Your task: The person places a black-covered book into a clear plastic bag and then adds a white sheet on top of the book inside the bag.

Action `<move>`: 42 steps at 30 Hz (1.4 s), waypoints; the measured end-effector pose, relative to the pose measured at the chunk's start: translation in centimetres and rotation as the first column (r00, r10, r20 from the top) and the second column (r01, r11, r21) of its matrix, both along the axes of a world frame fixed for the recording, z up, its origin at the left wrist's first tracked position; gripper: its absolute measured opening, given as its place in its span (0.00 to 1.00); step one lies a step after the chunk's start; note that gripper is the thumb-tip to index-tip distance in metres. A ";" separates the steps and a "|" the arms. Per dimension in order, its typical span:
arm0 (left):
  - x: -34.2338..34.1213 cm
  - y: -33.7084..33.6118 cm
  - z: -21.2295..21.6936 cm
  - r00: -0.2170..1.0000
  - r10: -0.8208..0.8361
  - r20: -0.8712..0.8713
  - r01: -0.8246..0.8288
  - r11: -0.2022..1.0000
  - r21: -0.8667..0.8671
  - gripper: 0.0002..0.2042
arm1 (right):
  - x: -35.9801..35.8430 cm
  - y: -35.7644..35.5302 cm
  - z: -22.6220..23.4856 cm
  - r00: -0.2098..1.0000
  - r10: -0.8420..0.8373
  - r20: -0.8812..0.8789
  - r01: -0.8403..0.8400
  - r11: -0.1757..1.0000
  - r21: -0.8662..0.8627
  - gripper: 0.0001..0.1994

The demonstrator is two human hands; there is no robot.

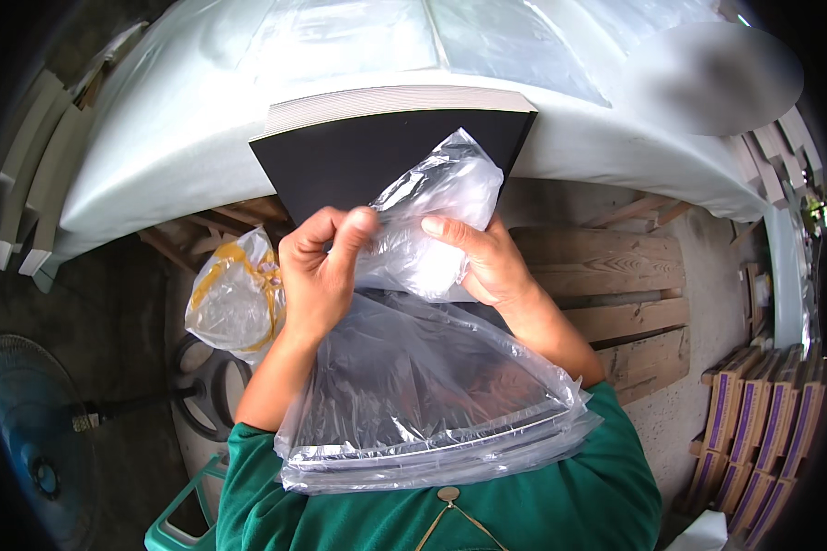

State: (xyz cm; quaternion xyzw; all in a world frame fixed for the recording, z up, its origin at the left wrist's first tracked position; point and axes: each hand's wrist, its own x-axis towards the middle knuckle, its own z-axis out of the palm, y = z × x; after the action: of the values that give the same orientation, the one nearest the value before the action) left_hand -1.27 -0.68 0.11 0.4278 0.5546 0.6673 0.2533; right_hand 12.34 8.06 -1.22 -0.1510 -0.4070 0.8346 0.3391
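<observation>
Your right hand grips the clear bag; your left hand pinches its left edge. Long axis slants up-right, right hand nearer its tip.

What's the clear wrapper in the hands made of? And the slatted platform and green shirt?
The clear wrapper looks like thin, glossy plastic: it crinkles and glints. The slatted platform seems to be bare, dull wood, since grain lines show. The green shirt looks like matte cloth with soft folds; the fibre's unclear.
</observation>
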 end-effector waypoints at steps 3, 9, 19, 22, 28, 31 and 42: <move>0.3 0.2 0.1 1.000 0.004 0.022 -0.004 1.000 0.016 0.07 | 0.1 0.2 0.1 0.997 0.055 -0.055 -0.056 0.998 -0.019 0.12; 0.5 -0.4 0.3 0.996 -0.045 0.083 0.042 0.998 0.039 0.08 | 0.0 -0.2 -0.8 1.000 -0.008 -0.001 0.008 1.000 -0.011 0.12; -1.2 0.0 -0.5 0.995 -0.094 0.019 0.095 0.993 -0.073 0.13 | 1.1 0.3 -1.9 0.979 0.142 -0.144 -0.146 0.989 -0.012 0.09; -2.3 0.0 0.8 0.637 -0.213 0.741 0.197 0.974 0.110 0.13 | 2.5 1.3 -1.9 0.963 0.247 -0.105 -0.228 0.959 0.166 0.10; -2.5 -1.9 -1.1 0.435 -0.895 -0.094 0.840 0.442 -0.314 0.10 | 6.1 3.8 0.9 0.975 0.213 -0.068 -0.213 0.977 0.013 0.10; -6.1 -2.2 -0.8 0.601 -0.715 0.356 0.742 0.665 0.082 0.12 | 8.8 5.0 0.1 0.838 0.238 0.491 -0.456 0.799 0.391 0.07; -6.8 -1.5 -1.7 0.485 -0.325 0.812 0.396 0.909 0.127 0.17 | 9.1 3.9 -3.0 0.949 0.303 0.090 -0.316 0.895 0.314 0.15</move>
State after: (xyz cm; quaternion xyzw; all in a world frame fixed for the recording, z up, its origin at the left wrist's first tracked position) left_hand -8.11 -2.21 -1.63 0.1664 0.2965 0.6978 0.6305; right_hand 21.46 11.91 -4.24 -0.0426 -0.5637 0.7965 0.2142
